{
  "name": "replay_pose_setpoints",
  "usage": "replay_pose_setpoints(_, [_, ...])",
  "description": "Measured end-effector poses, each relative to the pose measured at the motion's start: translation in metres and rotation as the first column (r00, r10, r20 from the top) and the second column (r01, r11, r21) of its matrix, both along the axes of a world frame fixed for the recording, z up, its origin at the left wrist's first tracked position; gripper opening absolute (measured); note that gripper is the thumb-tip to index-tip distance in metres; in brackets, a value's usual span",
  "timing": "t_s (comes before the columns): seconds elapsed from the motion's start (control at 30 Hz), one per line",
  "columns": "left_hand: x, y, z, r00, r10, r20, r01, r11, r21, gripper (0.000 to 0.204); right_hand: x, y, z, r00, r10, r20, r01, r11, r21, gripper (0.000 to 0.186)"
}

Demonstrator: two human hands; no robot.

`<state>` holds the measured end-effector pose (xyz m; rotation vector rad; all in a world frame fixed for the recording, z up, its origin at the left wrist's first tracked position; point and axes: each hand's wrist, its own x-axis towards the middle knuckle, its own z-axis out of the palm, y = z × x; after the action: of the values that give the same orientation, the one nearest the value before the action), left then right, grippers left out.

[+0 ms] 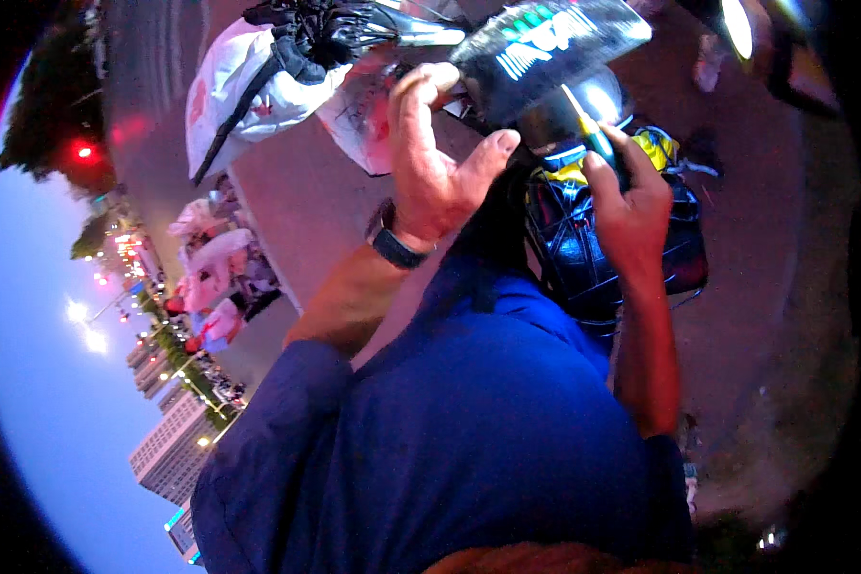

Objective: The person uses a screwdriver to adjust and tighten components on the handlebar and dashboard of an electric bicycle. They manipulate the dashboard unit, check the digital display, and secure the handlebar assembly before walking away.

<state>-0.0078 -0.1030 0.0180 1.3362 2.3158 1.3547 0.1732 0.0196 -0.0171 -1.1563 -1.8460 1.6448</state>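
Glossy plastic packet [545, 48], matt cloth shirt [488, 430]

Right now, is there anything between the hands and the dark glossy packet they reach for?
No. The left hand already grips the dark packet at its lower edge, and the right hand holds a thin stick against it. Nothing visible lies between.

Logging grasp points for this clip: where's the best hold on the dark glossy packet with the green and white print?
Probably the lower edge of the dark packet, approached from below. It sticks up and away from the person, and that near edge is where the left hand already pinches it. The right hand holds a thin straw-like stick against it, so that side is crowded.
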Motion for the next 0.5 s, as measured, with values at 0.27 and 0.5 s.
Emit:
replay_pose_setpoints(0.27, [-0.014,0.021,-0.011,0.106,-0.122,0.987,-0.025,0.992,0.125,0.050,0.007,-0.010,0.021,0.967,-0.095,0.236,0.159,0.950,-0.269,0.037])
replay_pose_setpoints(0.5, [-0.032,0.040,-0.021,-0.072,-0.119,0.990,-0.193,0.976,0.103,0.041,-0.002,-0.010,0.035,0.882,-0.228,0.412,0.375,0.868,-0.324,0.047])
